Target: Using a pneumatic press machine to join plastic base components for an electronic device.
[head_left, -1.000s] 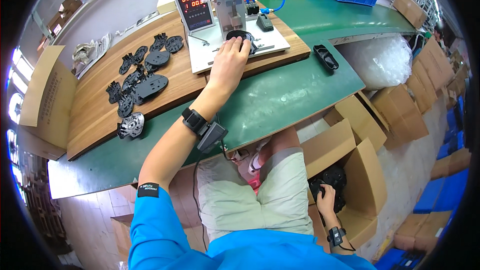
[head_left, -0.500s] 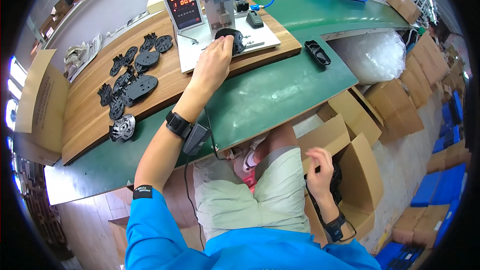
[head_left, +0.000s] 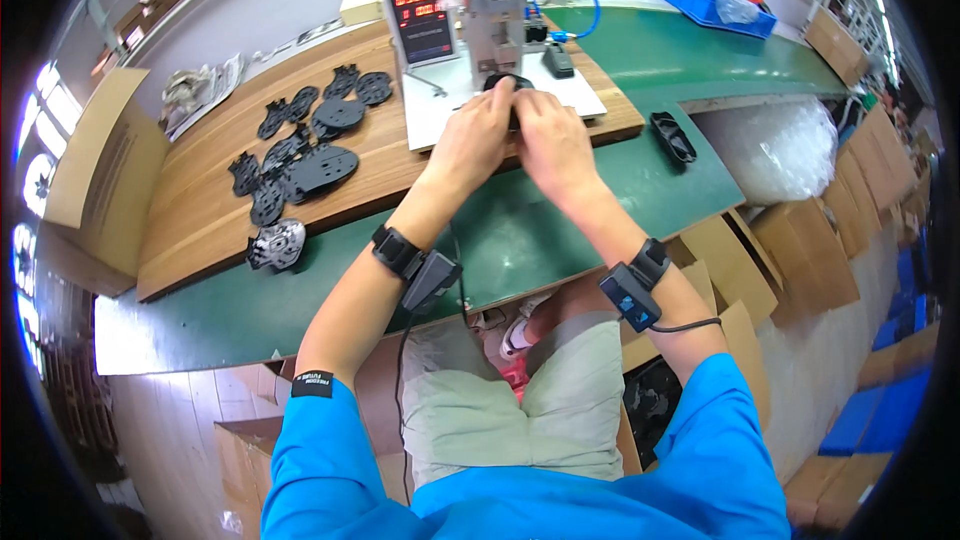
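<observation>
Both hands meet at the foot of a metal press (head_left: 497, 20), on its white base plate (head_left: 430, 110). Between them is a black plastic part (head_left: 512, 81) with a rounded shell shape, mostly hidden by fingers. My left hand (head_left: 472, 140) grips its left side, fingers curled. My right hand (head_left: 556, 145) closes on its right side, knuckles bent. To the left on a wooden board (head_left: 395, 175) lie several black plastic shell parts (head_left: 318, 172), some flat and oval, some cut out. One glossy shell part (head_left: 277, 244) lies nearest the table's front edge.
A display box (head_left: 420, 20) with red digits stands left of the press. On the green table (head_left: 640, 195), a hollow black shell (head_left: 672, 138) lies to the right. Blue bin (head_left: 705, 5) at the back, clear plastic bag (head_left: 775, 145) and cardboard boxes (head_left: 805, 255) at right.
My right hand has come up from the open box at lower right to the press and joined my left on the black part. The view has shifted a little.
</observation>
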`<state>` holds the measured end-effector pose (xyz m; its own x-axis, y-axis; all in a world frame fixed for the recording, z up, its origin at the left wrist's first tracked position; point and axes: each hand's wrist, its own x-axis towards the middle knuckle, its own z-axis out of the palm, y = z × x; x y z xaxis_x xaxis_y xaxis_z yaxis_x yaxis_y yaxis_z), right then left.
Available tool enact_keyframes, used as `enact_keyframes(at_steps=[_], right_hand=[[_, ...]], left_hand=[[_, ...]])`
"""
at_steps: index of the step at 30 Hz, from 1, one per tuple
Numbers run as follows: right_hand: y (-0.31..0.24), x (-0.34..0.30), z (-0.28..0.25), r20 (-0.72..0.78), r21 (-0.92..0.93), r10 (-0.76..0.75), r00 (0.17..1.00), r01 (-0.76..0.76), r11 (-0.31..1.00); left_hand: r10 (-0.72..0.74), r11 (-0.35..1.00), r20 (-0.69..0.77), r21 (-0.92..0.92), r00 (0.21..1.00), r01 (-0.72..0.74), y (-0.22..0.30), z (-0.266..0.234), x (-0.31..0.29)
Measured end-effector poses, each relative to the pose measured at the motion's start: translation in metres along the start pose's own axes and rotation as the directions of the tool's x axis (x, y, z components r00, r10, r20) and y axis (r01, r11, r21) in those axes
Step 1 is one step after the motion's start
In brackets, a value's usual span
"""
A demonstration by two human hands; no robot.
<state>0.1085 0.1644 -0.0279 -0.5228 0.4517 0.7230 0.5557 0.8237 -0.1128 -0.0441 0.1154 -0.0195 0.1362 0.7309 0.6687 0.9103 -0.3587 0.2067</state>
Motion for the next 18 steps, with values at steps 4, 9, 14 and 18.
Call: enact_keyframes(at_steps=[4, 9, 14, 18], right_hand=[[0.001, 0.01, 0.0, 0.001, 0.012, 0.035, 0.999, -0.035, 0.999], [0.005, 0.015, -0.007, 0.052, 0.024, 0.019, 0.998, -0.02, 1.0], [0.001, 0.018, -0.011, 0.141, 0.009, 0.024, 0.99, -0.026, 1.0], [0.003, 0.018, -0.012, 0.117, 0.009, 0.035, 0.993, -0.037, 0.999]], left_hand=[[-0.07, 0.995, 0.019, -0.076, 0.997, 0.071, -0.005, -0.022, -0.012], [-0.444, 0.755, 0.021, 0.548, 0.896, 0.361, -0.057, -0.117, -0.053], [-0.762, 0.456, 0.073, 0.766, 0.644, 0.453, -0.106, -0.162, -0.105], [-0.61, 0.579, 0.054, 0.711, 0.79, 0.399, -0.12, -0.164, -0.124]])
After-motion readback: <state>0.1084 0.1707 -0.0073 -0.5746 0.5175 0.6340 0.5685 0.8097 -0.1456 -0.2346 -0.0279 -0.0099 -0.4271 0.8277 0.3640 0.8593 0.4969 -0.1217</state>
